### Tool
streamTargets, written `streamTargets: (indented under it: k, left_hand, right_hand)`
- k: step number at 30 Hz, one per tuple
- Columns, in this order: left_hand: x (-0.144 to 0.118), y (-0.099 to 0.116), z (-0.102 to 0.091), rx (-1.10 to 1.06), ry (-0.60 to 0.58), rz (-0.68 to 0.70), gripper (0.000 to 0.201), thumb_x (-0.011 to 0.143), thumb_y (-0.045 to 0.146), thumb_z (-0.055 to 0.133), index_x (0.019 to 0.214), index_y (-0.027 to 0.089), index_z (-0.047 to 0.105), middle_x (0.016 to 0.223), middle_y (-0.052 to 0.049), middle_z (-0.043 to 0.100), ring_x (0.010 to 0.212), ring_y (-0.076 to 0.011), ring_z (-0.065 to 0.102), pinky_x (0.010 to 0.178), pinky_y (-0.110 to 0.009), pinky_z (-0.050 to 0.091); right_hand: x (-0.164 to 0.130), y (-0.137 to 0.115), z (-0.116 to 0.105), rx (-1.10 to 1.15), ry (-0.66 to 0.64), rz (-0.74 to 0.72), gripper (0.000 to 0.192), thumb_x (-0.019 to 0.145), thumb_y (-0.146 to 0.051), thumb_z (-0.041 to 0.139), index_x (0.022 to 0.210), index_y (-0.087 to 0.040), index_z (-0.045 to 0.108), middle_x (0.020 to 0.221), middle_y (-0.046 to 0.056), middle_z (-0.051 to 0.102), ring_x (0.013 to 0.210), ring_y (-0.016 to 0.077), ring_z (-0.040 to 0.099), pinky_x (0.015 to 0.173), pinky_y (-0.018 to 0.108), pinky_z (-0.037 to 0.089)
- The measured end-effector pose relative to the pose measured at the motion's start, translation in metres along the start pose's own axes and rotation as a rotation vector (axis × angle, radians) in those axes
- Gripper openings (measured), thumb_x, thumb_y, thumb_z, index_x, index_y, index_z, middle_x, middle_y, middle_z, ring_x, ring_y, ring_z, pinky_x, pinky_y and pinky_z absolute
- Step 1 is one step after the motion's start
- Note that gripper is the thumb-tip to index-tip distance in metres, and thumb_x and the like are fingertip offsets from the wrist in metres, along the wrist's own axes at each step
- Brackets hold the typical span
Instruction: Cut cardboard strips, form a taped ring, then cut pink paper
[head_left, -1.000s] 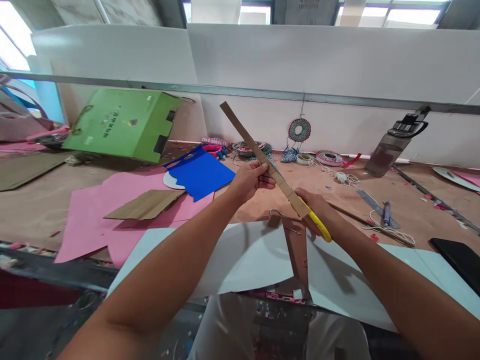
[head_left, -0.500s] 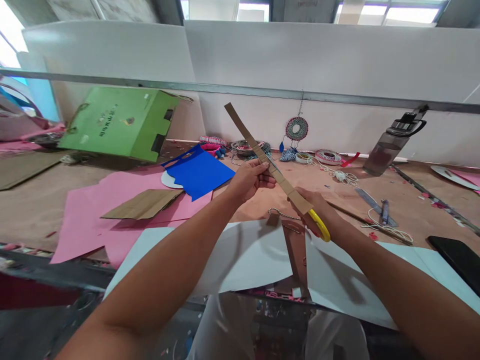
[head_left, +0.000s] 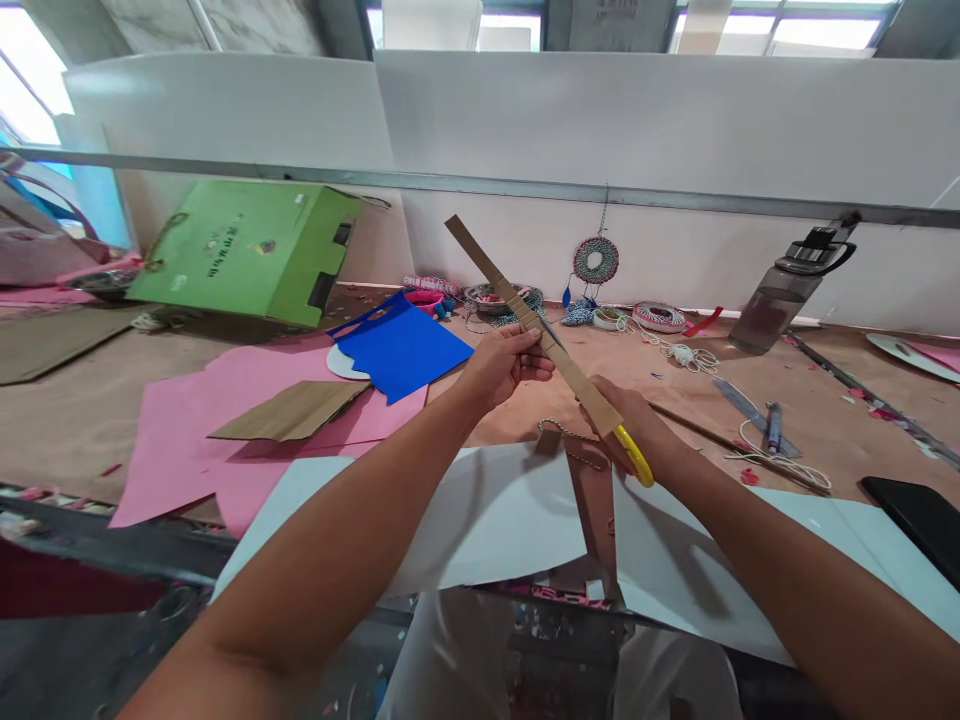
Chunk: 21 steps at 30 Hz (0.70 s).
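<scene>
A long brown cardboard strip (head_left: 487,268) slants up to the left above the table. My left hand (head_left: 501,366) pinches it near its middle. My right hand (head_left: 634,428) grips yellow-handled scissors (head_left: 636,457) at the strip's lower end, and their dark blade tip (head_left: 548,333) runs along the strip close to my left fingers. Below both hands lie a white sheet (head_left: 495,515) and a narrow cardboard piece (head_left: 592,505) with a twisted cord (head_left: 564,433) on it.
Pink paper (head_left: 187,435), a brown cardboard scrap (head_left: 296,410) and blue paper (head_left: 401,348) lie to the left, with a green box (head_left: 240,248) behind. A water bottle (head_left: 787,290), woven rings (head_left: 598,260), a ruler (head_left: 742,402) and a black phone (head_left: 915,515) sit to the right.
The strip and both hands have shifted only slightly; the scissors blade has crept a little further up the strip toward my left fingers.
</scene>
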<state>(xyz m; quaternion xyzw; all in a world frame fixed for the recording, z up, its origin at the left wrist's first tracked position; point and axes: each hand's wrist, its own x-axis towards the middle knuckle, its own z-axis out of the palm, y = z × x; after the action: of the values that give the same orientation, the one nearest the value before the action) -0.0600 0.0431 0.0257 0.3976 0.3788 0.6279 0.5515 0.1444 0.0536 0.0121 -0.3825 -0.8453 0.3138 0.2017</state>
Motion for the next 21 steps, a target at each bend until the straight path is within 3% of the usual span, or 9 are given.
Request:
streamTargets:
  k: [8, 15, 21]
  left_hand:
    - [-0.001, -0.004, 0.000, 0.039, -0.049, -0.012, 0.010, 0.089, 0.016, 0.054, 0.082, 0.012, 0.059, 0.062, -0.005, 0.066, 0.049, -0.0121, 0.063, 0.050, -0.022, 0.055]
    - [0.001, -0.007, -0.003, 0.063, -0.021, -0.010, 0.008, 0.087, 0.019, 0.060, 0.084, 0.012, 0.061, 0.066, -0.005, 0.067, 0.050, -0.0108, 0.063, 0.051, -0.020, 0.054]
    - [0.005, -0.009, -0.005, 0.034, 0.007, 0.018, 0.007, 0.086, 0.018, 0.061, 0.083, 0.012, 0.058, 0.062, -0.003, 0.066, 0.048, -0.0103, 0.062, 0.050, -0.020, 0.054]
  right_hand:
    - [-0.002, 0.000, -0.005, -0.030, 0.016, 0.022, 0.022, 0.079, -0.026, 0.056, 0.100, -0.021, 0.055, 0.061, -0.002, 0.060, 0.053, 0.0149, 0.054, 0.050, 0.023, 0.034]
    - [0.006, 0.012, -0.013, -0.127, 0.230, 0.055, 0.019, 0.084, -0.039, 0.050, 0.089, -0.021, 0.056, 0.071, 0.001, 0.061, 0.057, 0.0137, 0.052, 0.052, 0.023, 0.034]
    - [-0.004, -0.009, -0.021, 0.026, 0.093, 0.034, 0.018, 0.083, -0.036, 0.047, 0.090, -0.022, 0.055, 0.063, -0.002, 0.057, 0.051, 0.0126, 0.049, 0.048, 0.023, 0.032]
